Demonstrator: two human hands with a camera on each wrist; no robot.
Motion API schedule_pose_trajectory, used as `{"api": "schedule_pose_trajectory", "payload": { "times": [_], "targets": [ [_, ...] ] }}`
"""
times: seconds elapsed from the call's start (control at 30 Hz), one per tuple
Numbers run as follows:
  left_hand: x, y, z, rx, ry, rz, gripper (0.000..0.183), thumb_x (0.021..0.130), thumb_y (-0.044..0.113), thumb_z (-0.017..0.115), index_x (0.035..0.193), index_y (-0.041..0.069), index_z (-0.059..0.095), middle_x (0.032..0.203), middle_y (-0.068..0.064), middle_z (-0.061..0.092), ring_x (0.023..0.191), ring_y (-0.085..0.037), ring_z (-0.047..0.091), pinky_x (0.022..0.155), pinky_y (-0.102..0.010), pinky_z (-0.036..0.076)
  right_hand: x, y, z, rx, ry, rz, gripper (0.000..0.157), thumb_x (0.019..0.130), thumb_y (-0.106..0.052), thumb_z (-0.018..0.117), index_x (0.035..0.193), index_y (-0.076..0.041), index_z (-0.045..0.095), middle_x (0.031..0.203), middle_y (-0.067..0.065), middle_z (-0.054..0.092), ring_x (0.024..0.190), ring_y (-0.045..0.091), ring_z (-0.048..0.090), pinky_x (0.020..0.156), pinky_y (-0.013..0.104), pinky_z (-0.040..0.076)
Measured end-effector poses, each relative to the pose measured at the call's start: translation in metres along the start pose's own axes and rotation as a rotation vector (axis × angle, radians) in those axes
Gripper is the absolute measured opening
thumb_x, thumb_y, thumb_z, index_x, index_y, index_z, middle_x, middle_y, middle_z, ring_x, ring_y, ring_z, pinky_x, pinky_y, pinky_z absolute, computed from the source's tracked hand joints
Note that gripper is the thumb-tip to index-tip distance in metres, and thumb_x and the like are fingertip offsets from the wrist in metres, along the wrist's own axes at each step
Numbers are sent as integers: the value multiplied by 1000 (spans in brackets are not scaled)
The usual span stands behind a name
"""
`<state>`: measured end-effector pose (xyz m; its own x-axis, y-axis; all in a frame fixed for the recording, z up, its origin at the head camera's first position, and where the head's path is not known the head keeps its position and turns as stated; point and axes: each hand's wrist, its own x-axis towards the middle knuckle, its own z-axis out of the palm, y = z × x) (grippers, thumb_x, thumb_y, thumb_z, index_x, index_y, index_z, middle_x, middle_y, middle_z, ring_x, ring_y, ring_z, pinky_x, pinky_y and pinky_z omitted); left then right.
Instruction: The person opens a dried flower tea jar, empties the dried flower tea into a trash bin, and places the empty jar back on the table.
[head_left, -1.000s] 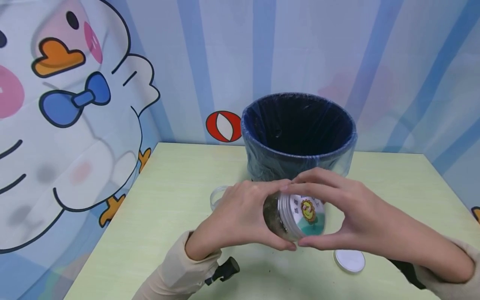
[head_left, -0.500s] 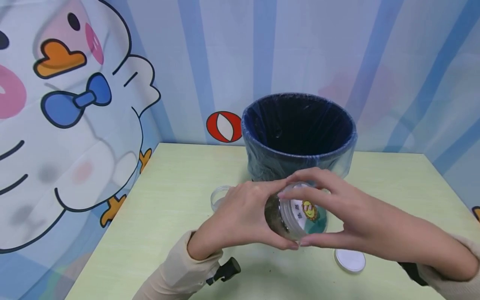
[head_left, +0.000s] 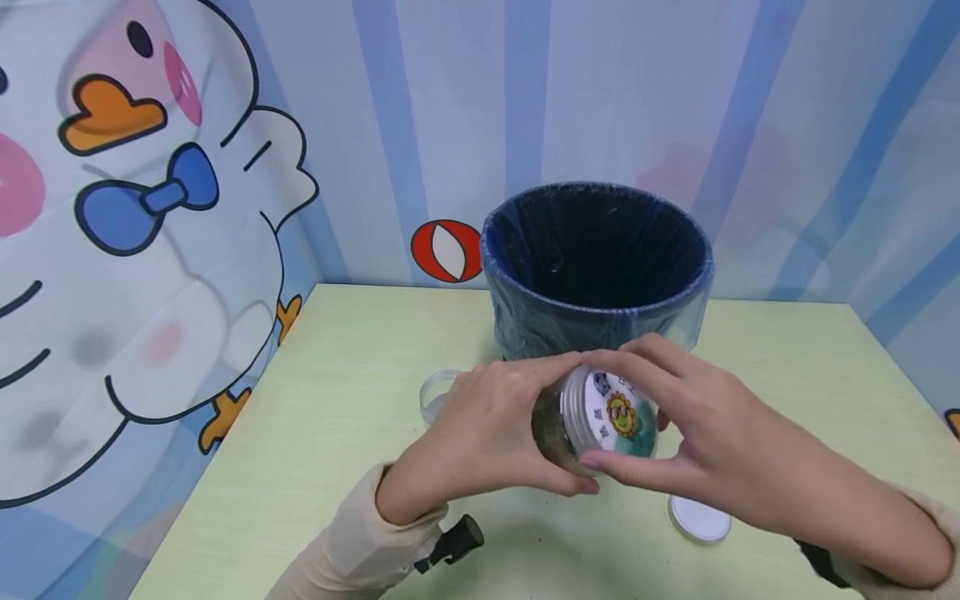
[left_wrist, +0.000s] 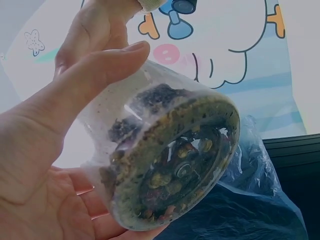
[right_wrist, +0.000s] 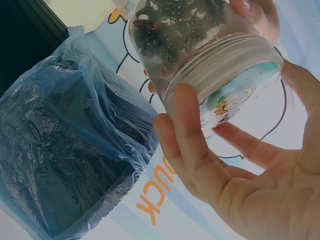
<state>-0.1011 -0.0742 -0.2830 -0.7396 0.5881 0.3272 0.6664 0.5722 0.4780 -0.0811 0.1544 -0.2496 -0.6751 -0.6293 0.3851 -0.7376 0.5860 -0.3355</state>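
A clear plastic jar (head_left: 551, 429) lies tipped on its side in the air above the table, its lid end toward the right. Dark dried bits fill part of it, with small yellowish and reddish pieces showing through the base in the left wrist view. My left hand (head_left: 480, 433) grips the jar's body, thumb along one side and fingers round the other. Around the lid (head_left: 618, 417), which carries a white and green label with a sun in sunglasses, curl the fingers and thumb of my right hand (head_left: 697, 425). In the right wrist view, fingertips (right_wrist: 186, 97) press the lid's ridged edge.
Behind the hands stands a dark blue bin (head_left: 596, 310) lined with a thin plastic bag. On the pale table (head_left: 360, 350), a clear round container (head_left: 433, 390) sits partly behind my left hand. A white round lid (head_left: 700, 521) lies under my right forearm. Printed cloth covers the walls.
My right hand's fingers have shifted round the jar's lid, and the label shows more fully and sits turned differently. The left hand keeps hold of the body almost in place.
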Motion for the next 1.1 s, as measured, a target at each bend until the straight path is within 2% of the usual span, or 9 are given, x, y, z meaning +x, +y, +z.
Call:
{"api": "schedule_pose_trajectory", "payload": {
  "times": [0.17,0.4,0.5,0.6,0.7,0.83,0.93,1.1],
  "targets": [
    [-1,0,0,-14,-7,0,91,65,49,92,142,17,54,122,6,65,104,-7,59,84,-26,52,0,4,-1,17,22,-118,69,82,-42,82,141,-21,55,123,-5,55,99,9,57,71,27,56],
    [-1,-1,0,-21,-15,-12,97,62,48,93,145,19,52,126,6,65,105,-8,60,84,-28,52,1,7,-8,10,-25,-282,69,79,-34,86,140,-26,54,139,0,50,121,19,51,82,40,56],
    [0,0,0,-17,-25,-23,97,63,48,93,146,19,51,126,6,65,105,-8,60,84,-28,51,2,8,-9,2,-52,-326,64,84,-38,80,140,-25,53,142,4,48,125,21,47,83,43,55],
    [-1,-2,1,-25,-23,-11,96,63,48,92,146,20,51,125,7,65,105,-7,60,84,-26,51,0,6,-8,-4,-69,-277,66,86,-45,76,144,-26,49,145,2,44,126,18,46,85,39,55],
    [-1,-2,1,-21,-12,-4,95,64,48,92,145,19,52,123,7,66,103,-6,60,83,-25,51,-2,3,-6,-27,-77,-142,71,86,-50,74,147,-30,44,147,1,41,125,18,49,83,37,56],
    [-1,-2,2,1,3,-6,95,63,48,92,144,17,53,120,6,66,101,-7,60,80,-25,52,-3,-1,-3,-50,-52,1,74,86,-48,75,149,-29,41,146,0,40,119,20,53,82,42,57],
    [0,-1,1,8,6,-10,95,63,48,92,143,16,53,120,5,66,101,-8,60,79,-24,52,-2,-1,0,-58,-25,23,73,87,-48,74,148,-24,43,140,-2,43,113,15,54,82,40,56],
    [0,0,1,18,8,-10,94,63,49,92,142,16,54,121,5,66,102,-8,60,80,-25,52,-2,0,3,-38,-2,49,65,86,-47,76,140,-20,51,124,-5,51,94,6,55,69,27,55]
  ]
}}
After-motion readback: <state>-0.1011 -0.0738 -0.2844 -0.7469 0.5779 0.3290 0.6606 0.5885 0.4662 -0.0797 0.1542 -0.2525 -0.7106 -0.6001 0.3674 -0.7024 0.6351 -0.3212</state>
